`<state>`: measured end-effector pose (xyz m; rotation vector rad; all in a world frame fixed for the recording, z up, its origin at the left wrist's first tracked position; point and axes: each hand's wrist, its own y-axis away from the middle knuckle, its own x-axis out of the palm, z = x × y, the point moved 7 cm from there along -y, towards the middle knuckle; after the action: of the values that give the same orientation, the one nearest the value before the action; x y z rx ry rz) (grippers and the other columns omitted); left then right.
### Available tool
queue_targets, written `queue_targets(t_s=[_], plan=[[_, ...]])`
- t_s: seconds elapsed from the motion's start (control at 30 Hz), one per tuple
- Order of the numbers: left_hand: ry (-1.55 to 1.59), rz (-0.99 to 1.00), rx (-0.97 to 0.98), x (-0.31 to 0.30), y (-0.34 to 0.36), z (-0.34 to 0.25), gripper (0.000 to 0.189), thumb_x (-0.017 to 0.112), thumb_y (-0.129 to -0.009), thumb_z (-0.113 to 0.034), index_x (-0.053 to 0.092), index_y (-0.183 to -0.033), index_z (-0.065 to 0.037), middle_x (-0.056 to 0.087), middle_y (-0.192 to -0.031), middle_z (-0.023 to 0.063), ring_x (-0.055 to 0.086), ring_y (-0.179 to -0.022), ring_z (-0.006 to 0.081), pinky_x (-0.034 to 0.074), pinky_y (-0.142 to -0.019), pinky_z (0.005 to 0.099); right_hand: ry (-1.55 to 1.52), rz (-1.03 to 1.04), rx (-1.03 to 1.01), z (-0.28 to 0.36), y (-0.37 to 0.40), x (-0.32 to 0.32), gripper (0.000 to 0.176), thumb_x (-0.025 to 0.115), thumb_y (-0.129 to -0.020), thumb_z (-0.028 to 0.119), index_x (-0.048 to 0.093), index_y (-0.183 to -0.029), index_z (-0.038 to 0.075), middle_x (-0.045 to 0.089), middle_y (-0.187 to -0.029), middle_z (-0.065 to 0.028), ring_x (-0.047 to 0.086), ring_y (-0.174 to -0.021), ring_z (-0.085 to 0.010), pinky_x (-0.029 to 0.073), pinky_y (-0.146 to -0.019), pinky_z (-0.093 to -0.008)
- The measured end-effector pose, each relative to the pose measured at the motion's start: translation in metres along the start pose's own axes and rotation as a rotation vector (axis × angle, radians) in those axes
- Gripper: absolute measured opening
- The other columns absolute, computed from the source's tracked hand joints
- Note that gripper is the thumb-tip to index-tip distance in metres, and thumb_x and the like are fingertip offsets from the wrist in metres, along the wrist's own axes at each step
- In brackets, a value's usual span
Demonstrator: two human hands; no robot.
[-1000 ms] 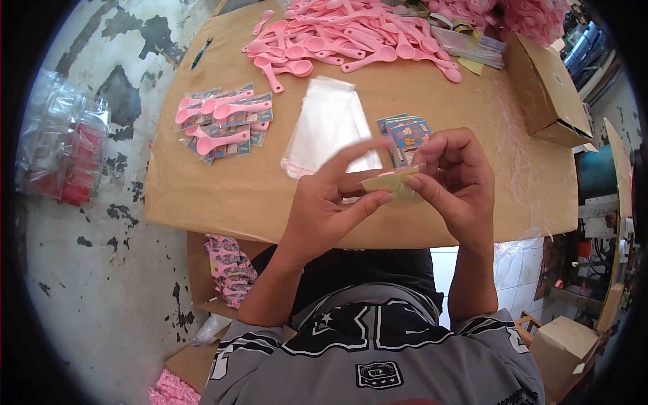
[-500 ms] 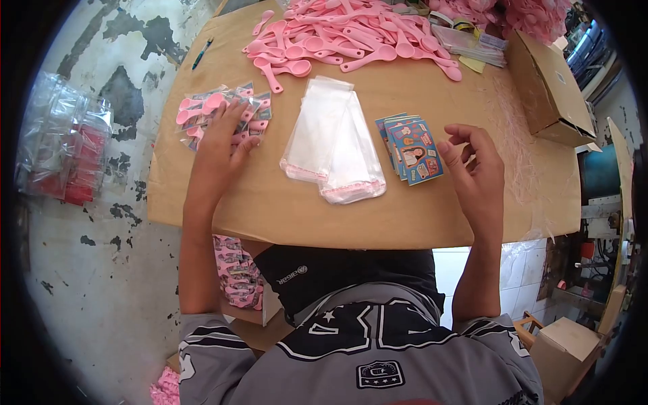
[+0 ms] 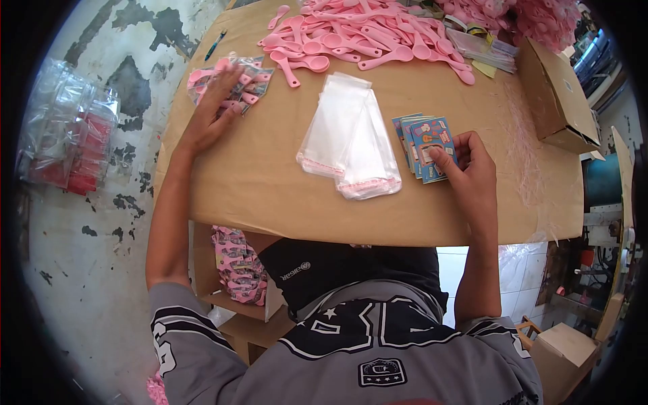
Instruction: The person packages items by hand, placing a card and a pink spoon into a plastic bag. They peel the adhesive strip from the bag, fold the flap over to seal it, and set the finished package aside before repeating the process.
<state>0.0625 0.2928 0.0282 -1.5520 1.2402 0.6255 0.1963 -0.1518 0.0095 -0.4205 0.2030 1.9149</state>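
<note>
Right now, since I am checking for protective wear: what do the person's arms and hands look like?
Both the left hand and the right hand are bare: no gloves, rings or watch show. The forearms are uncovered. Short grey jersey sleeves with black and white stripes cover only the upper arms.

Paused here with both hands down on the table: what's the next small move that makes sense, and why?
Likely lift one card off the stack of printed cards with the right hand: its fingertips rest on that stack, the clear bags lie right beside it, and the left hand lies flat on the packed spoons.
</note>
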Motion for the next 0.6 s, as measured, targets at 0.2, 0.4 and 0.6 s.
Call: queue_targets(t_s=[0.2,0.4,0.6], plan=[[0.168,-0.162,-0.312,0.033,-0.018,-0.101,0.037,0.075,-0.096,-0.028,0.068,-0.121,-0.002,0.069,-0.113,0.0093,0.064,-0.096,0.0188,0.051,-0.081,0.0325,-0.057,-0.028,0.056,-0.016,-0.006,-0.003,0.030,0.079,-0.095,0.025,0.064,-0.091,0.000,0.067,-0.076,-0.0032,0.057,-0.068,-0.0065,0.046,-0.063,-0.0252],[0.157,-0.036,-0.418,0.083,-0.026,-0.116,0.033,0.082,-0.090,-0.029,0.067,-0.096,-0.001,0.056,-0.078,0.0017,0.050,-0.071,0.0120,0.043,-0.062,0.0303,-0.068,-0.061,0.022,-0.010,-0.006,-0.005,0.026,0.075,-0.098,0.023,0.066,-0.095,-0.001,0.067,-0.079,-0.0021,0.056,-0.070,-0.0057,0.046,-0.065,-0.0244],[0.529,0.001,-0.571,0.088,-0.025,-0.091,0.027,0.082,-0.089,-0.019,0.064,-0.096,0.000,0.063,-0.081,0.0030,0.057,-0.070,0.0094,0.045,-0.061,0.0275,-0.130,-0.196,-0.056,-0.009,-0.004,-0.015,0.024,0.074,-0.099,0.022,0.067,-0.097,-0.001,0.067,-0.082,-0.0009,0.055,-0.074,-0.0042,0.045,-0.067,-0.0228]])
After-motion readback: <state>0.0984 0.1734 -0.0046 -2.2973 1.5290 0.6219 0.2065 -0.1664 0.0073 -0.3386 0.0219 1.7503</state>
